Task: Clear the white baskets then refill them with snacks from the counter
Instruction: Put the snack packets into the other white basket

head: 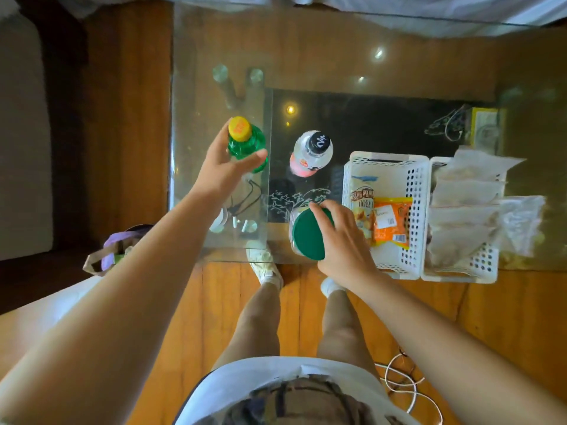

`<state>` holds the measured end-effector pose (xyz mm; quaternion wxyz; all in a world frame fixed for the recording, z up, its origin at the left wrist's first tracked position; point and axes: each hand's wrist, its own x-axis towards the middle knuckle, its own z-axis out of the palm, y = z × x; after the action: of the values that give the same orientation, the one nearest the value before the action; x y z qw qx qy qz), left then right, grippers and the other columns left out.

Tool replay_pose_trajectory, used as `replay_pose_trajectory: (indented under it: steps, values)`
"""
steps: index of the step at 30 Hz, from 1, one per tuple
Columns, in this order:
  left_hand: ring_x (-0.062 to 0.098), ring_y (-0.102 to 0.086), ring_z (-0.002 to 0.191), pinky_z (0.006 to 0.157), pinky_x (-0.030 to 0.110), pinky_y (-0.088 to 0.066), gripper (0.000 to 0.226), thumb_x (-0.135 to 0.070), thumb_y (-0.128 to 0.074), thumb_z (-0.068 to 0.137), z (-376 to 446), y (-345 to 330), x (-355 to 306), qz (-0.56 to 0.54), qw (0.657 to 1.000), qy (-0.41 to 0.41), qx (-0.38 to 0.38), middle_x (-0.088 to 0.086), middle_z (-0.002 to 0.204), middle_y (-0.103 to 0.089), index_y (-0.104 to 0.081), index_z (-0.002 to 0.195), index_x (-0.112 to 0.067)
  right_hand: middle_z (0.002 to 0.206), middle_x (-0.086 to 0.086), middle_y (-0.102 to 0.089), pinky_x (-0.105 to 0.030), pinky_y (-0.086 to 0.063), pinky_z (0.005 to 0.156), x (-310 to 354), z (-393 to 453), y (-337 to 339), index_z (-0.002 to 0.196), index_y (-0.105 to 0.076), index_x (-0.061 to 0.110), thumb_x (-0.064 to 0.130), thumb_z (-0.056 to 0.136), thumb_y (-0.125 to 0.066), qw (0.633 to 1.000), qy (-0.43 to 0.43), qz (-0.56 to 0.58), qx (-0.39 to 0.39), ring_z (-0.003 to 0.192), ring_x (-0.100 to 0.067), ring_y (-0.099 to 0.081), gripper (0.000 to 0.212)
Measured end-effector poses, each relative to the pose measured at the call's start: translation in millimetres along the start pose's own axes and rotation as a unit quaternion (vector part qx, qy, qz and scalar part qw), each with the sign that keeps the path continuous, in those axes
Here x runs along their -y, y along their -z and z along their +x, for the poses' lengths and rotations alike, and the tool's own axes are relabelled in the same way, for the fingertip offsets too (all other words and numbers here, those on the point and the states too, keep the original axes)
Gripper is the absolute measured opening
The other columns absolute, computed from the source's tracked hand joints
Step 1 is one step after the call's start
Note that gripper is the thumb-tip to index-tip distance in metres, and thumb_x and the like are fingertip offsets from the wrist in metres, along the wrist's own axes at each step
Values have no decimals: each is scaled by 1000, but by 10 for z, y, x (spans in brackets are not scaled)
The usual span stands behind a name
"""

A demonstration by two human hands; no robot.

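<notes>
I stand over a glass table (214, 41) and look straight down at it. My left hand (225, 167) grips a green bottle (245, 144) with a yellow cap, fingers wrapped round its body, near the table's left edge. My right hand (343, 240) clasps a jar (308, 233) by its dark green lid, at the near edge of the glass. Between the two, farther back, a clear bottle (311, 153) with a black cap and a pink label stands upright on the table, apart from both hands. Just right of the jar sit two white baskets side by side, touching. The left basket (414, 191) holds an orange snack packet (391, 220) and a pale packet (362, 204) beside it. The right basket (487, 266) is piled with clear bags (469, 210) that spill over its right rim. A purple bag (115, 251) lies on the floor to my left.
</notes>
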<state>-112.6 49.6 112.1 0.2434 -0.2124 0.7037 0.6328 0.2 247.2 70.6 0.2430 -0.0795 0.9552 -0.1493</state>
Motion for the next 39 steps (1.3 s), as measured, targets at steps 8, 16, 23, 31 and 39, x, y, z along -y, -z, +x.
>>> replay_pose_trajectory:
  steps: [8,16,23,31,39]
  values:
    - [13,-47,107,98,36,-40,47,-29,-58,90,107,-14,122,30,998,2,-59,-10,110,-47,-38,132,-22,141,-13,-37,-38,-49,91,10,167,-173,139,-34,14,9,53,-84,1000,5,-3,-11,128,-32,-36,100]
    - [16,-52,97,90,40,-49,46,-29,-59,89,77,-67,207,93,993,-35,-66,-7,109,-50,-39,128,-17,146,-11,-29,-38,-34,106,-16,147,-88,144,-26,17,34,65,-79,1000,12,16,11,133,-28,-28,97]
    - [21,-53,102,99,50,-46,37,-28,-60,89,95,-60,201,110,993,-31,-44,-3,110,-55,-44,121,-18,137,-7,-39,-16,-32,94,-36,645,423,132,-41,15,25,78,-71,956,-80,229,-164,125,-17,-39,63]
    - [30,-53,117,99,51,-45,44,-26,-67,83,41,-218,254,150,988,-36,16,9,117,-60,-48,120,-15,122,-4,-59,-32,-45,86,-43,1031,668,121,-51,17,12,86,-61,969,-77,220,-87,111,-24,-55,37]
    - [28,-53,117,102,50,-44,40,-24,-68,81,23,-325,306,130,990,-30,54,6,114,-59,-48,115,-16,127,-9,-58,-37,-46,89,-233,710,679,125,-51,16,5,86,-59,982,-53,166,-67,115,-29,-55,40]
